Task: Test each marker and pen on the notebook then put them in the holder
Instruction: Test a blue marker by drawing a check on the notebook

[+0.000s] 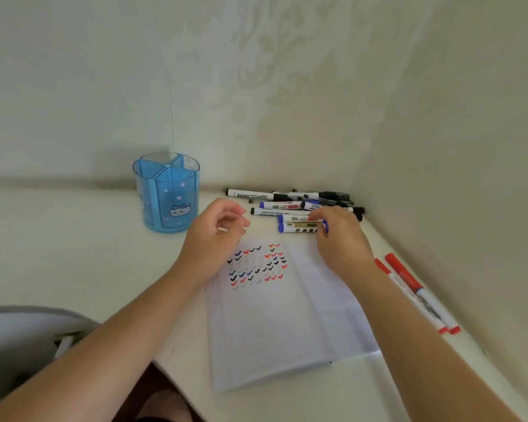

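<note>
At far left stands the blue holder (168,193), with no pen showing in it. Just right of it the left hand (214,236) hovers over the far-left corner of the notebook (281,315), fingers loosely curled round nothing. The notebook lies open between the arms (ticks crowd its left page). At its far edge the blue marker (296,228) lies crosswise, long axis left to right. The right hand (342,242) pinches its right end, and the left hand is near its free left end. Beyond lies the marker pile (287,199); two red markers (415,290) lie at the right.
</note>
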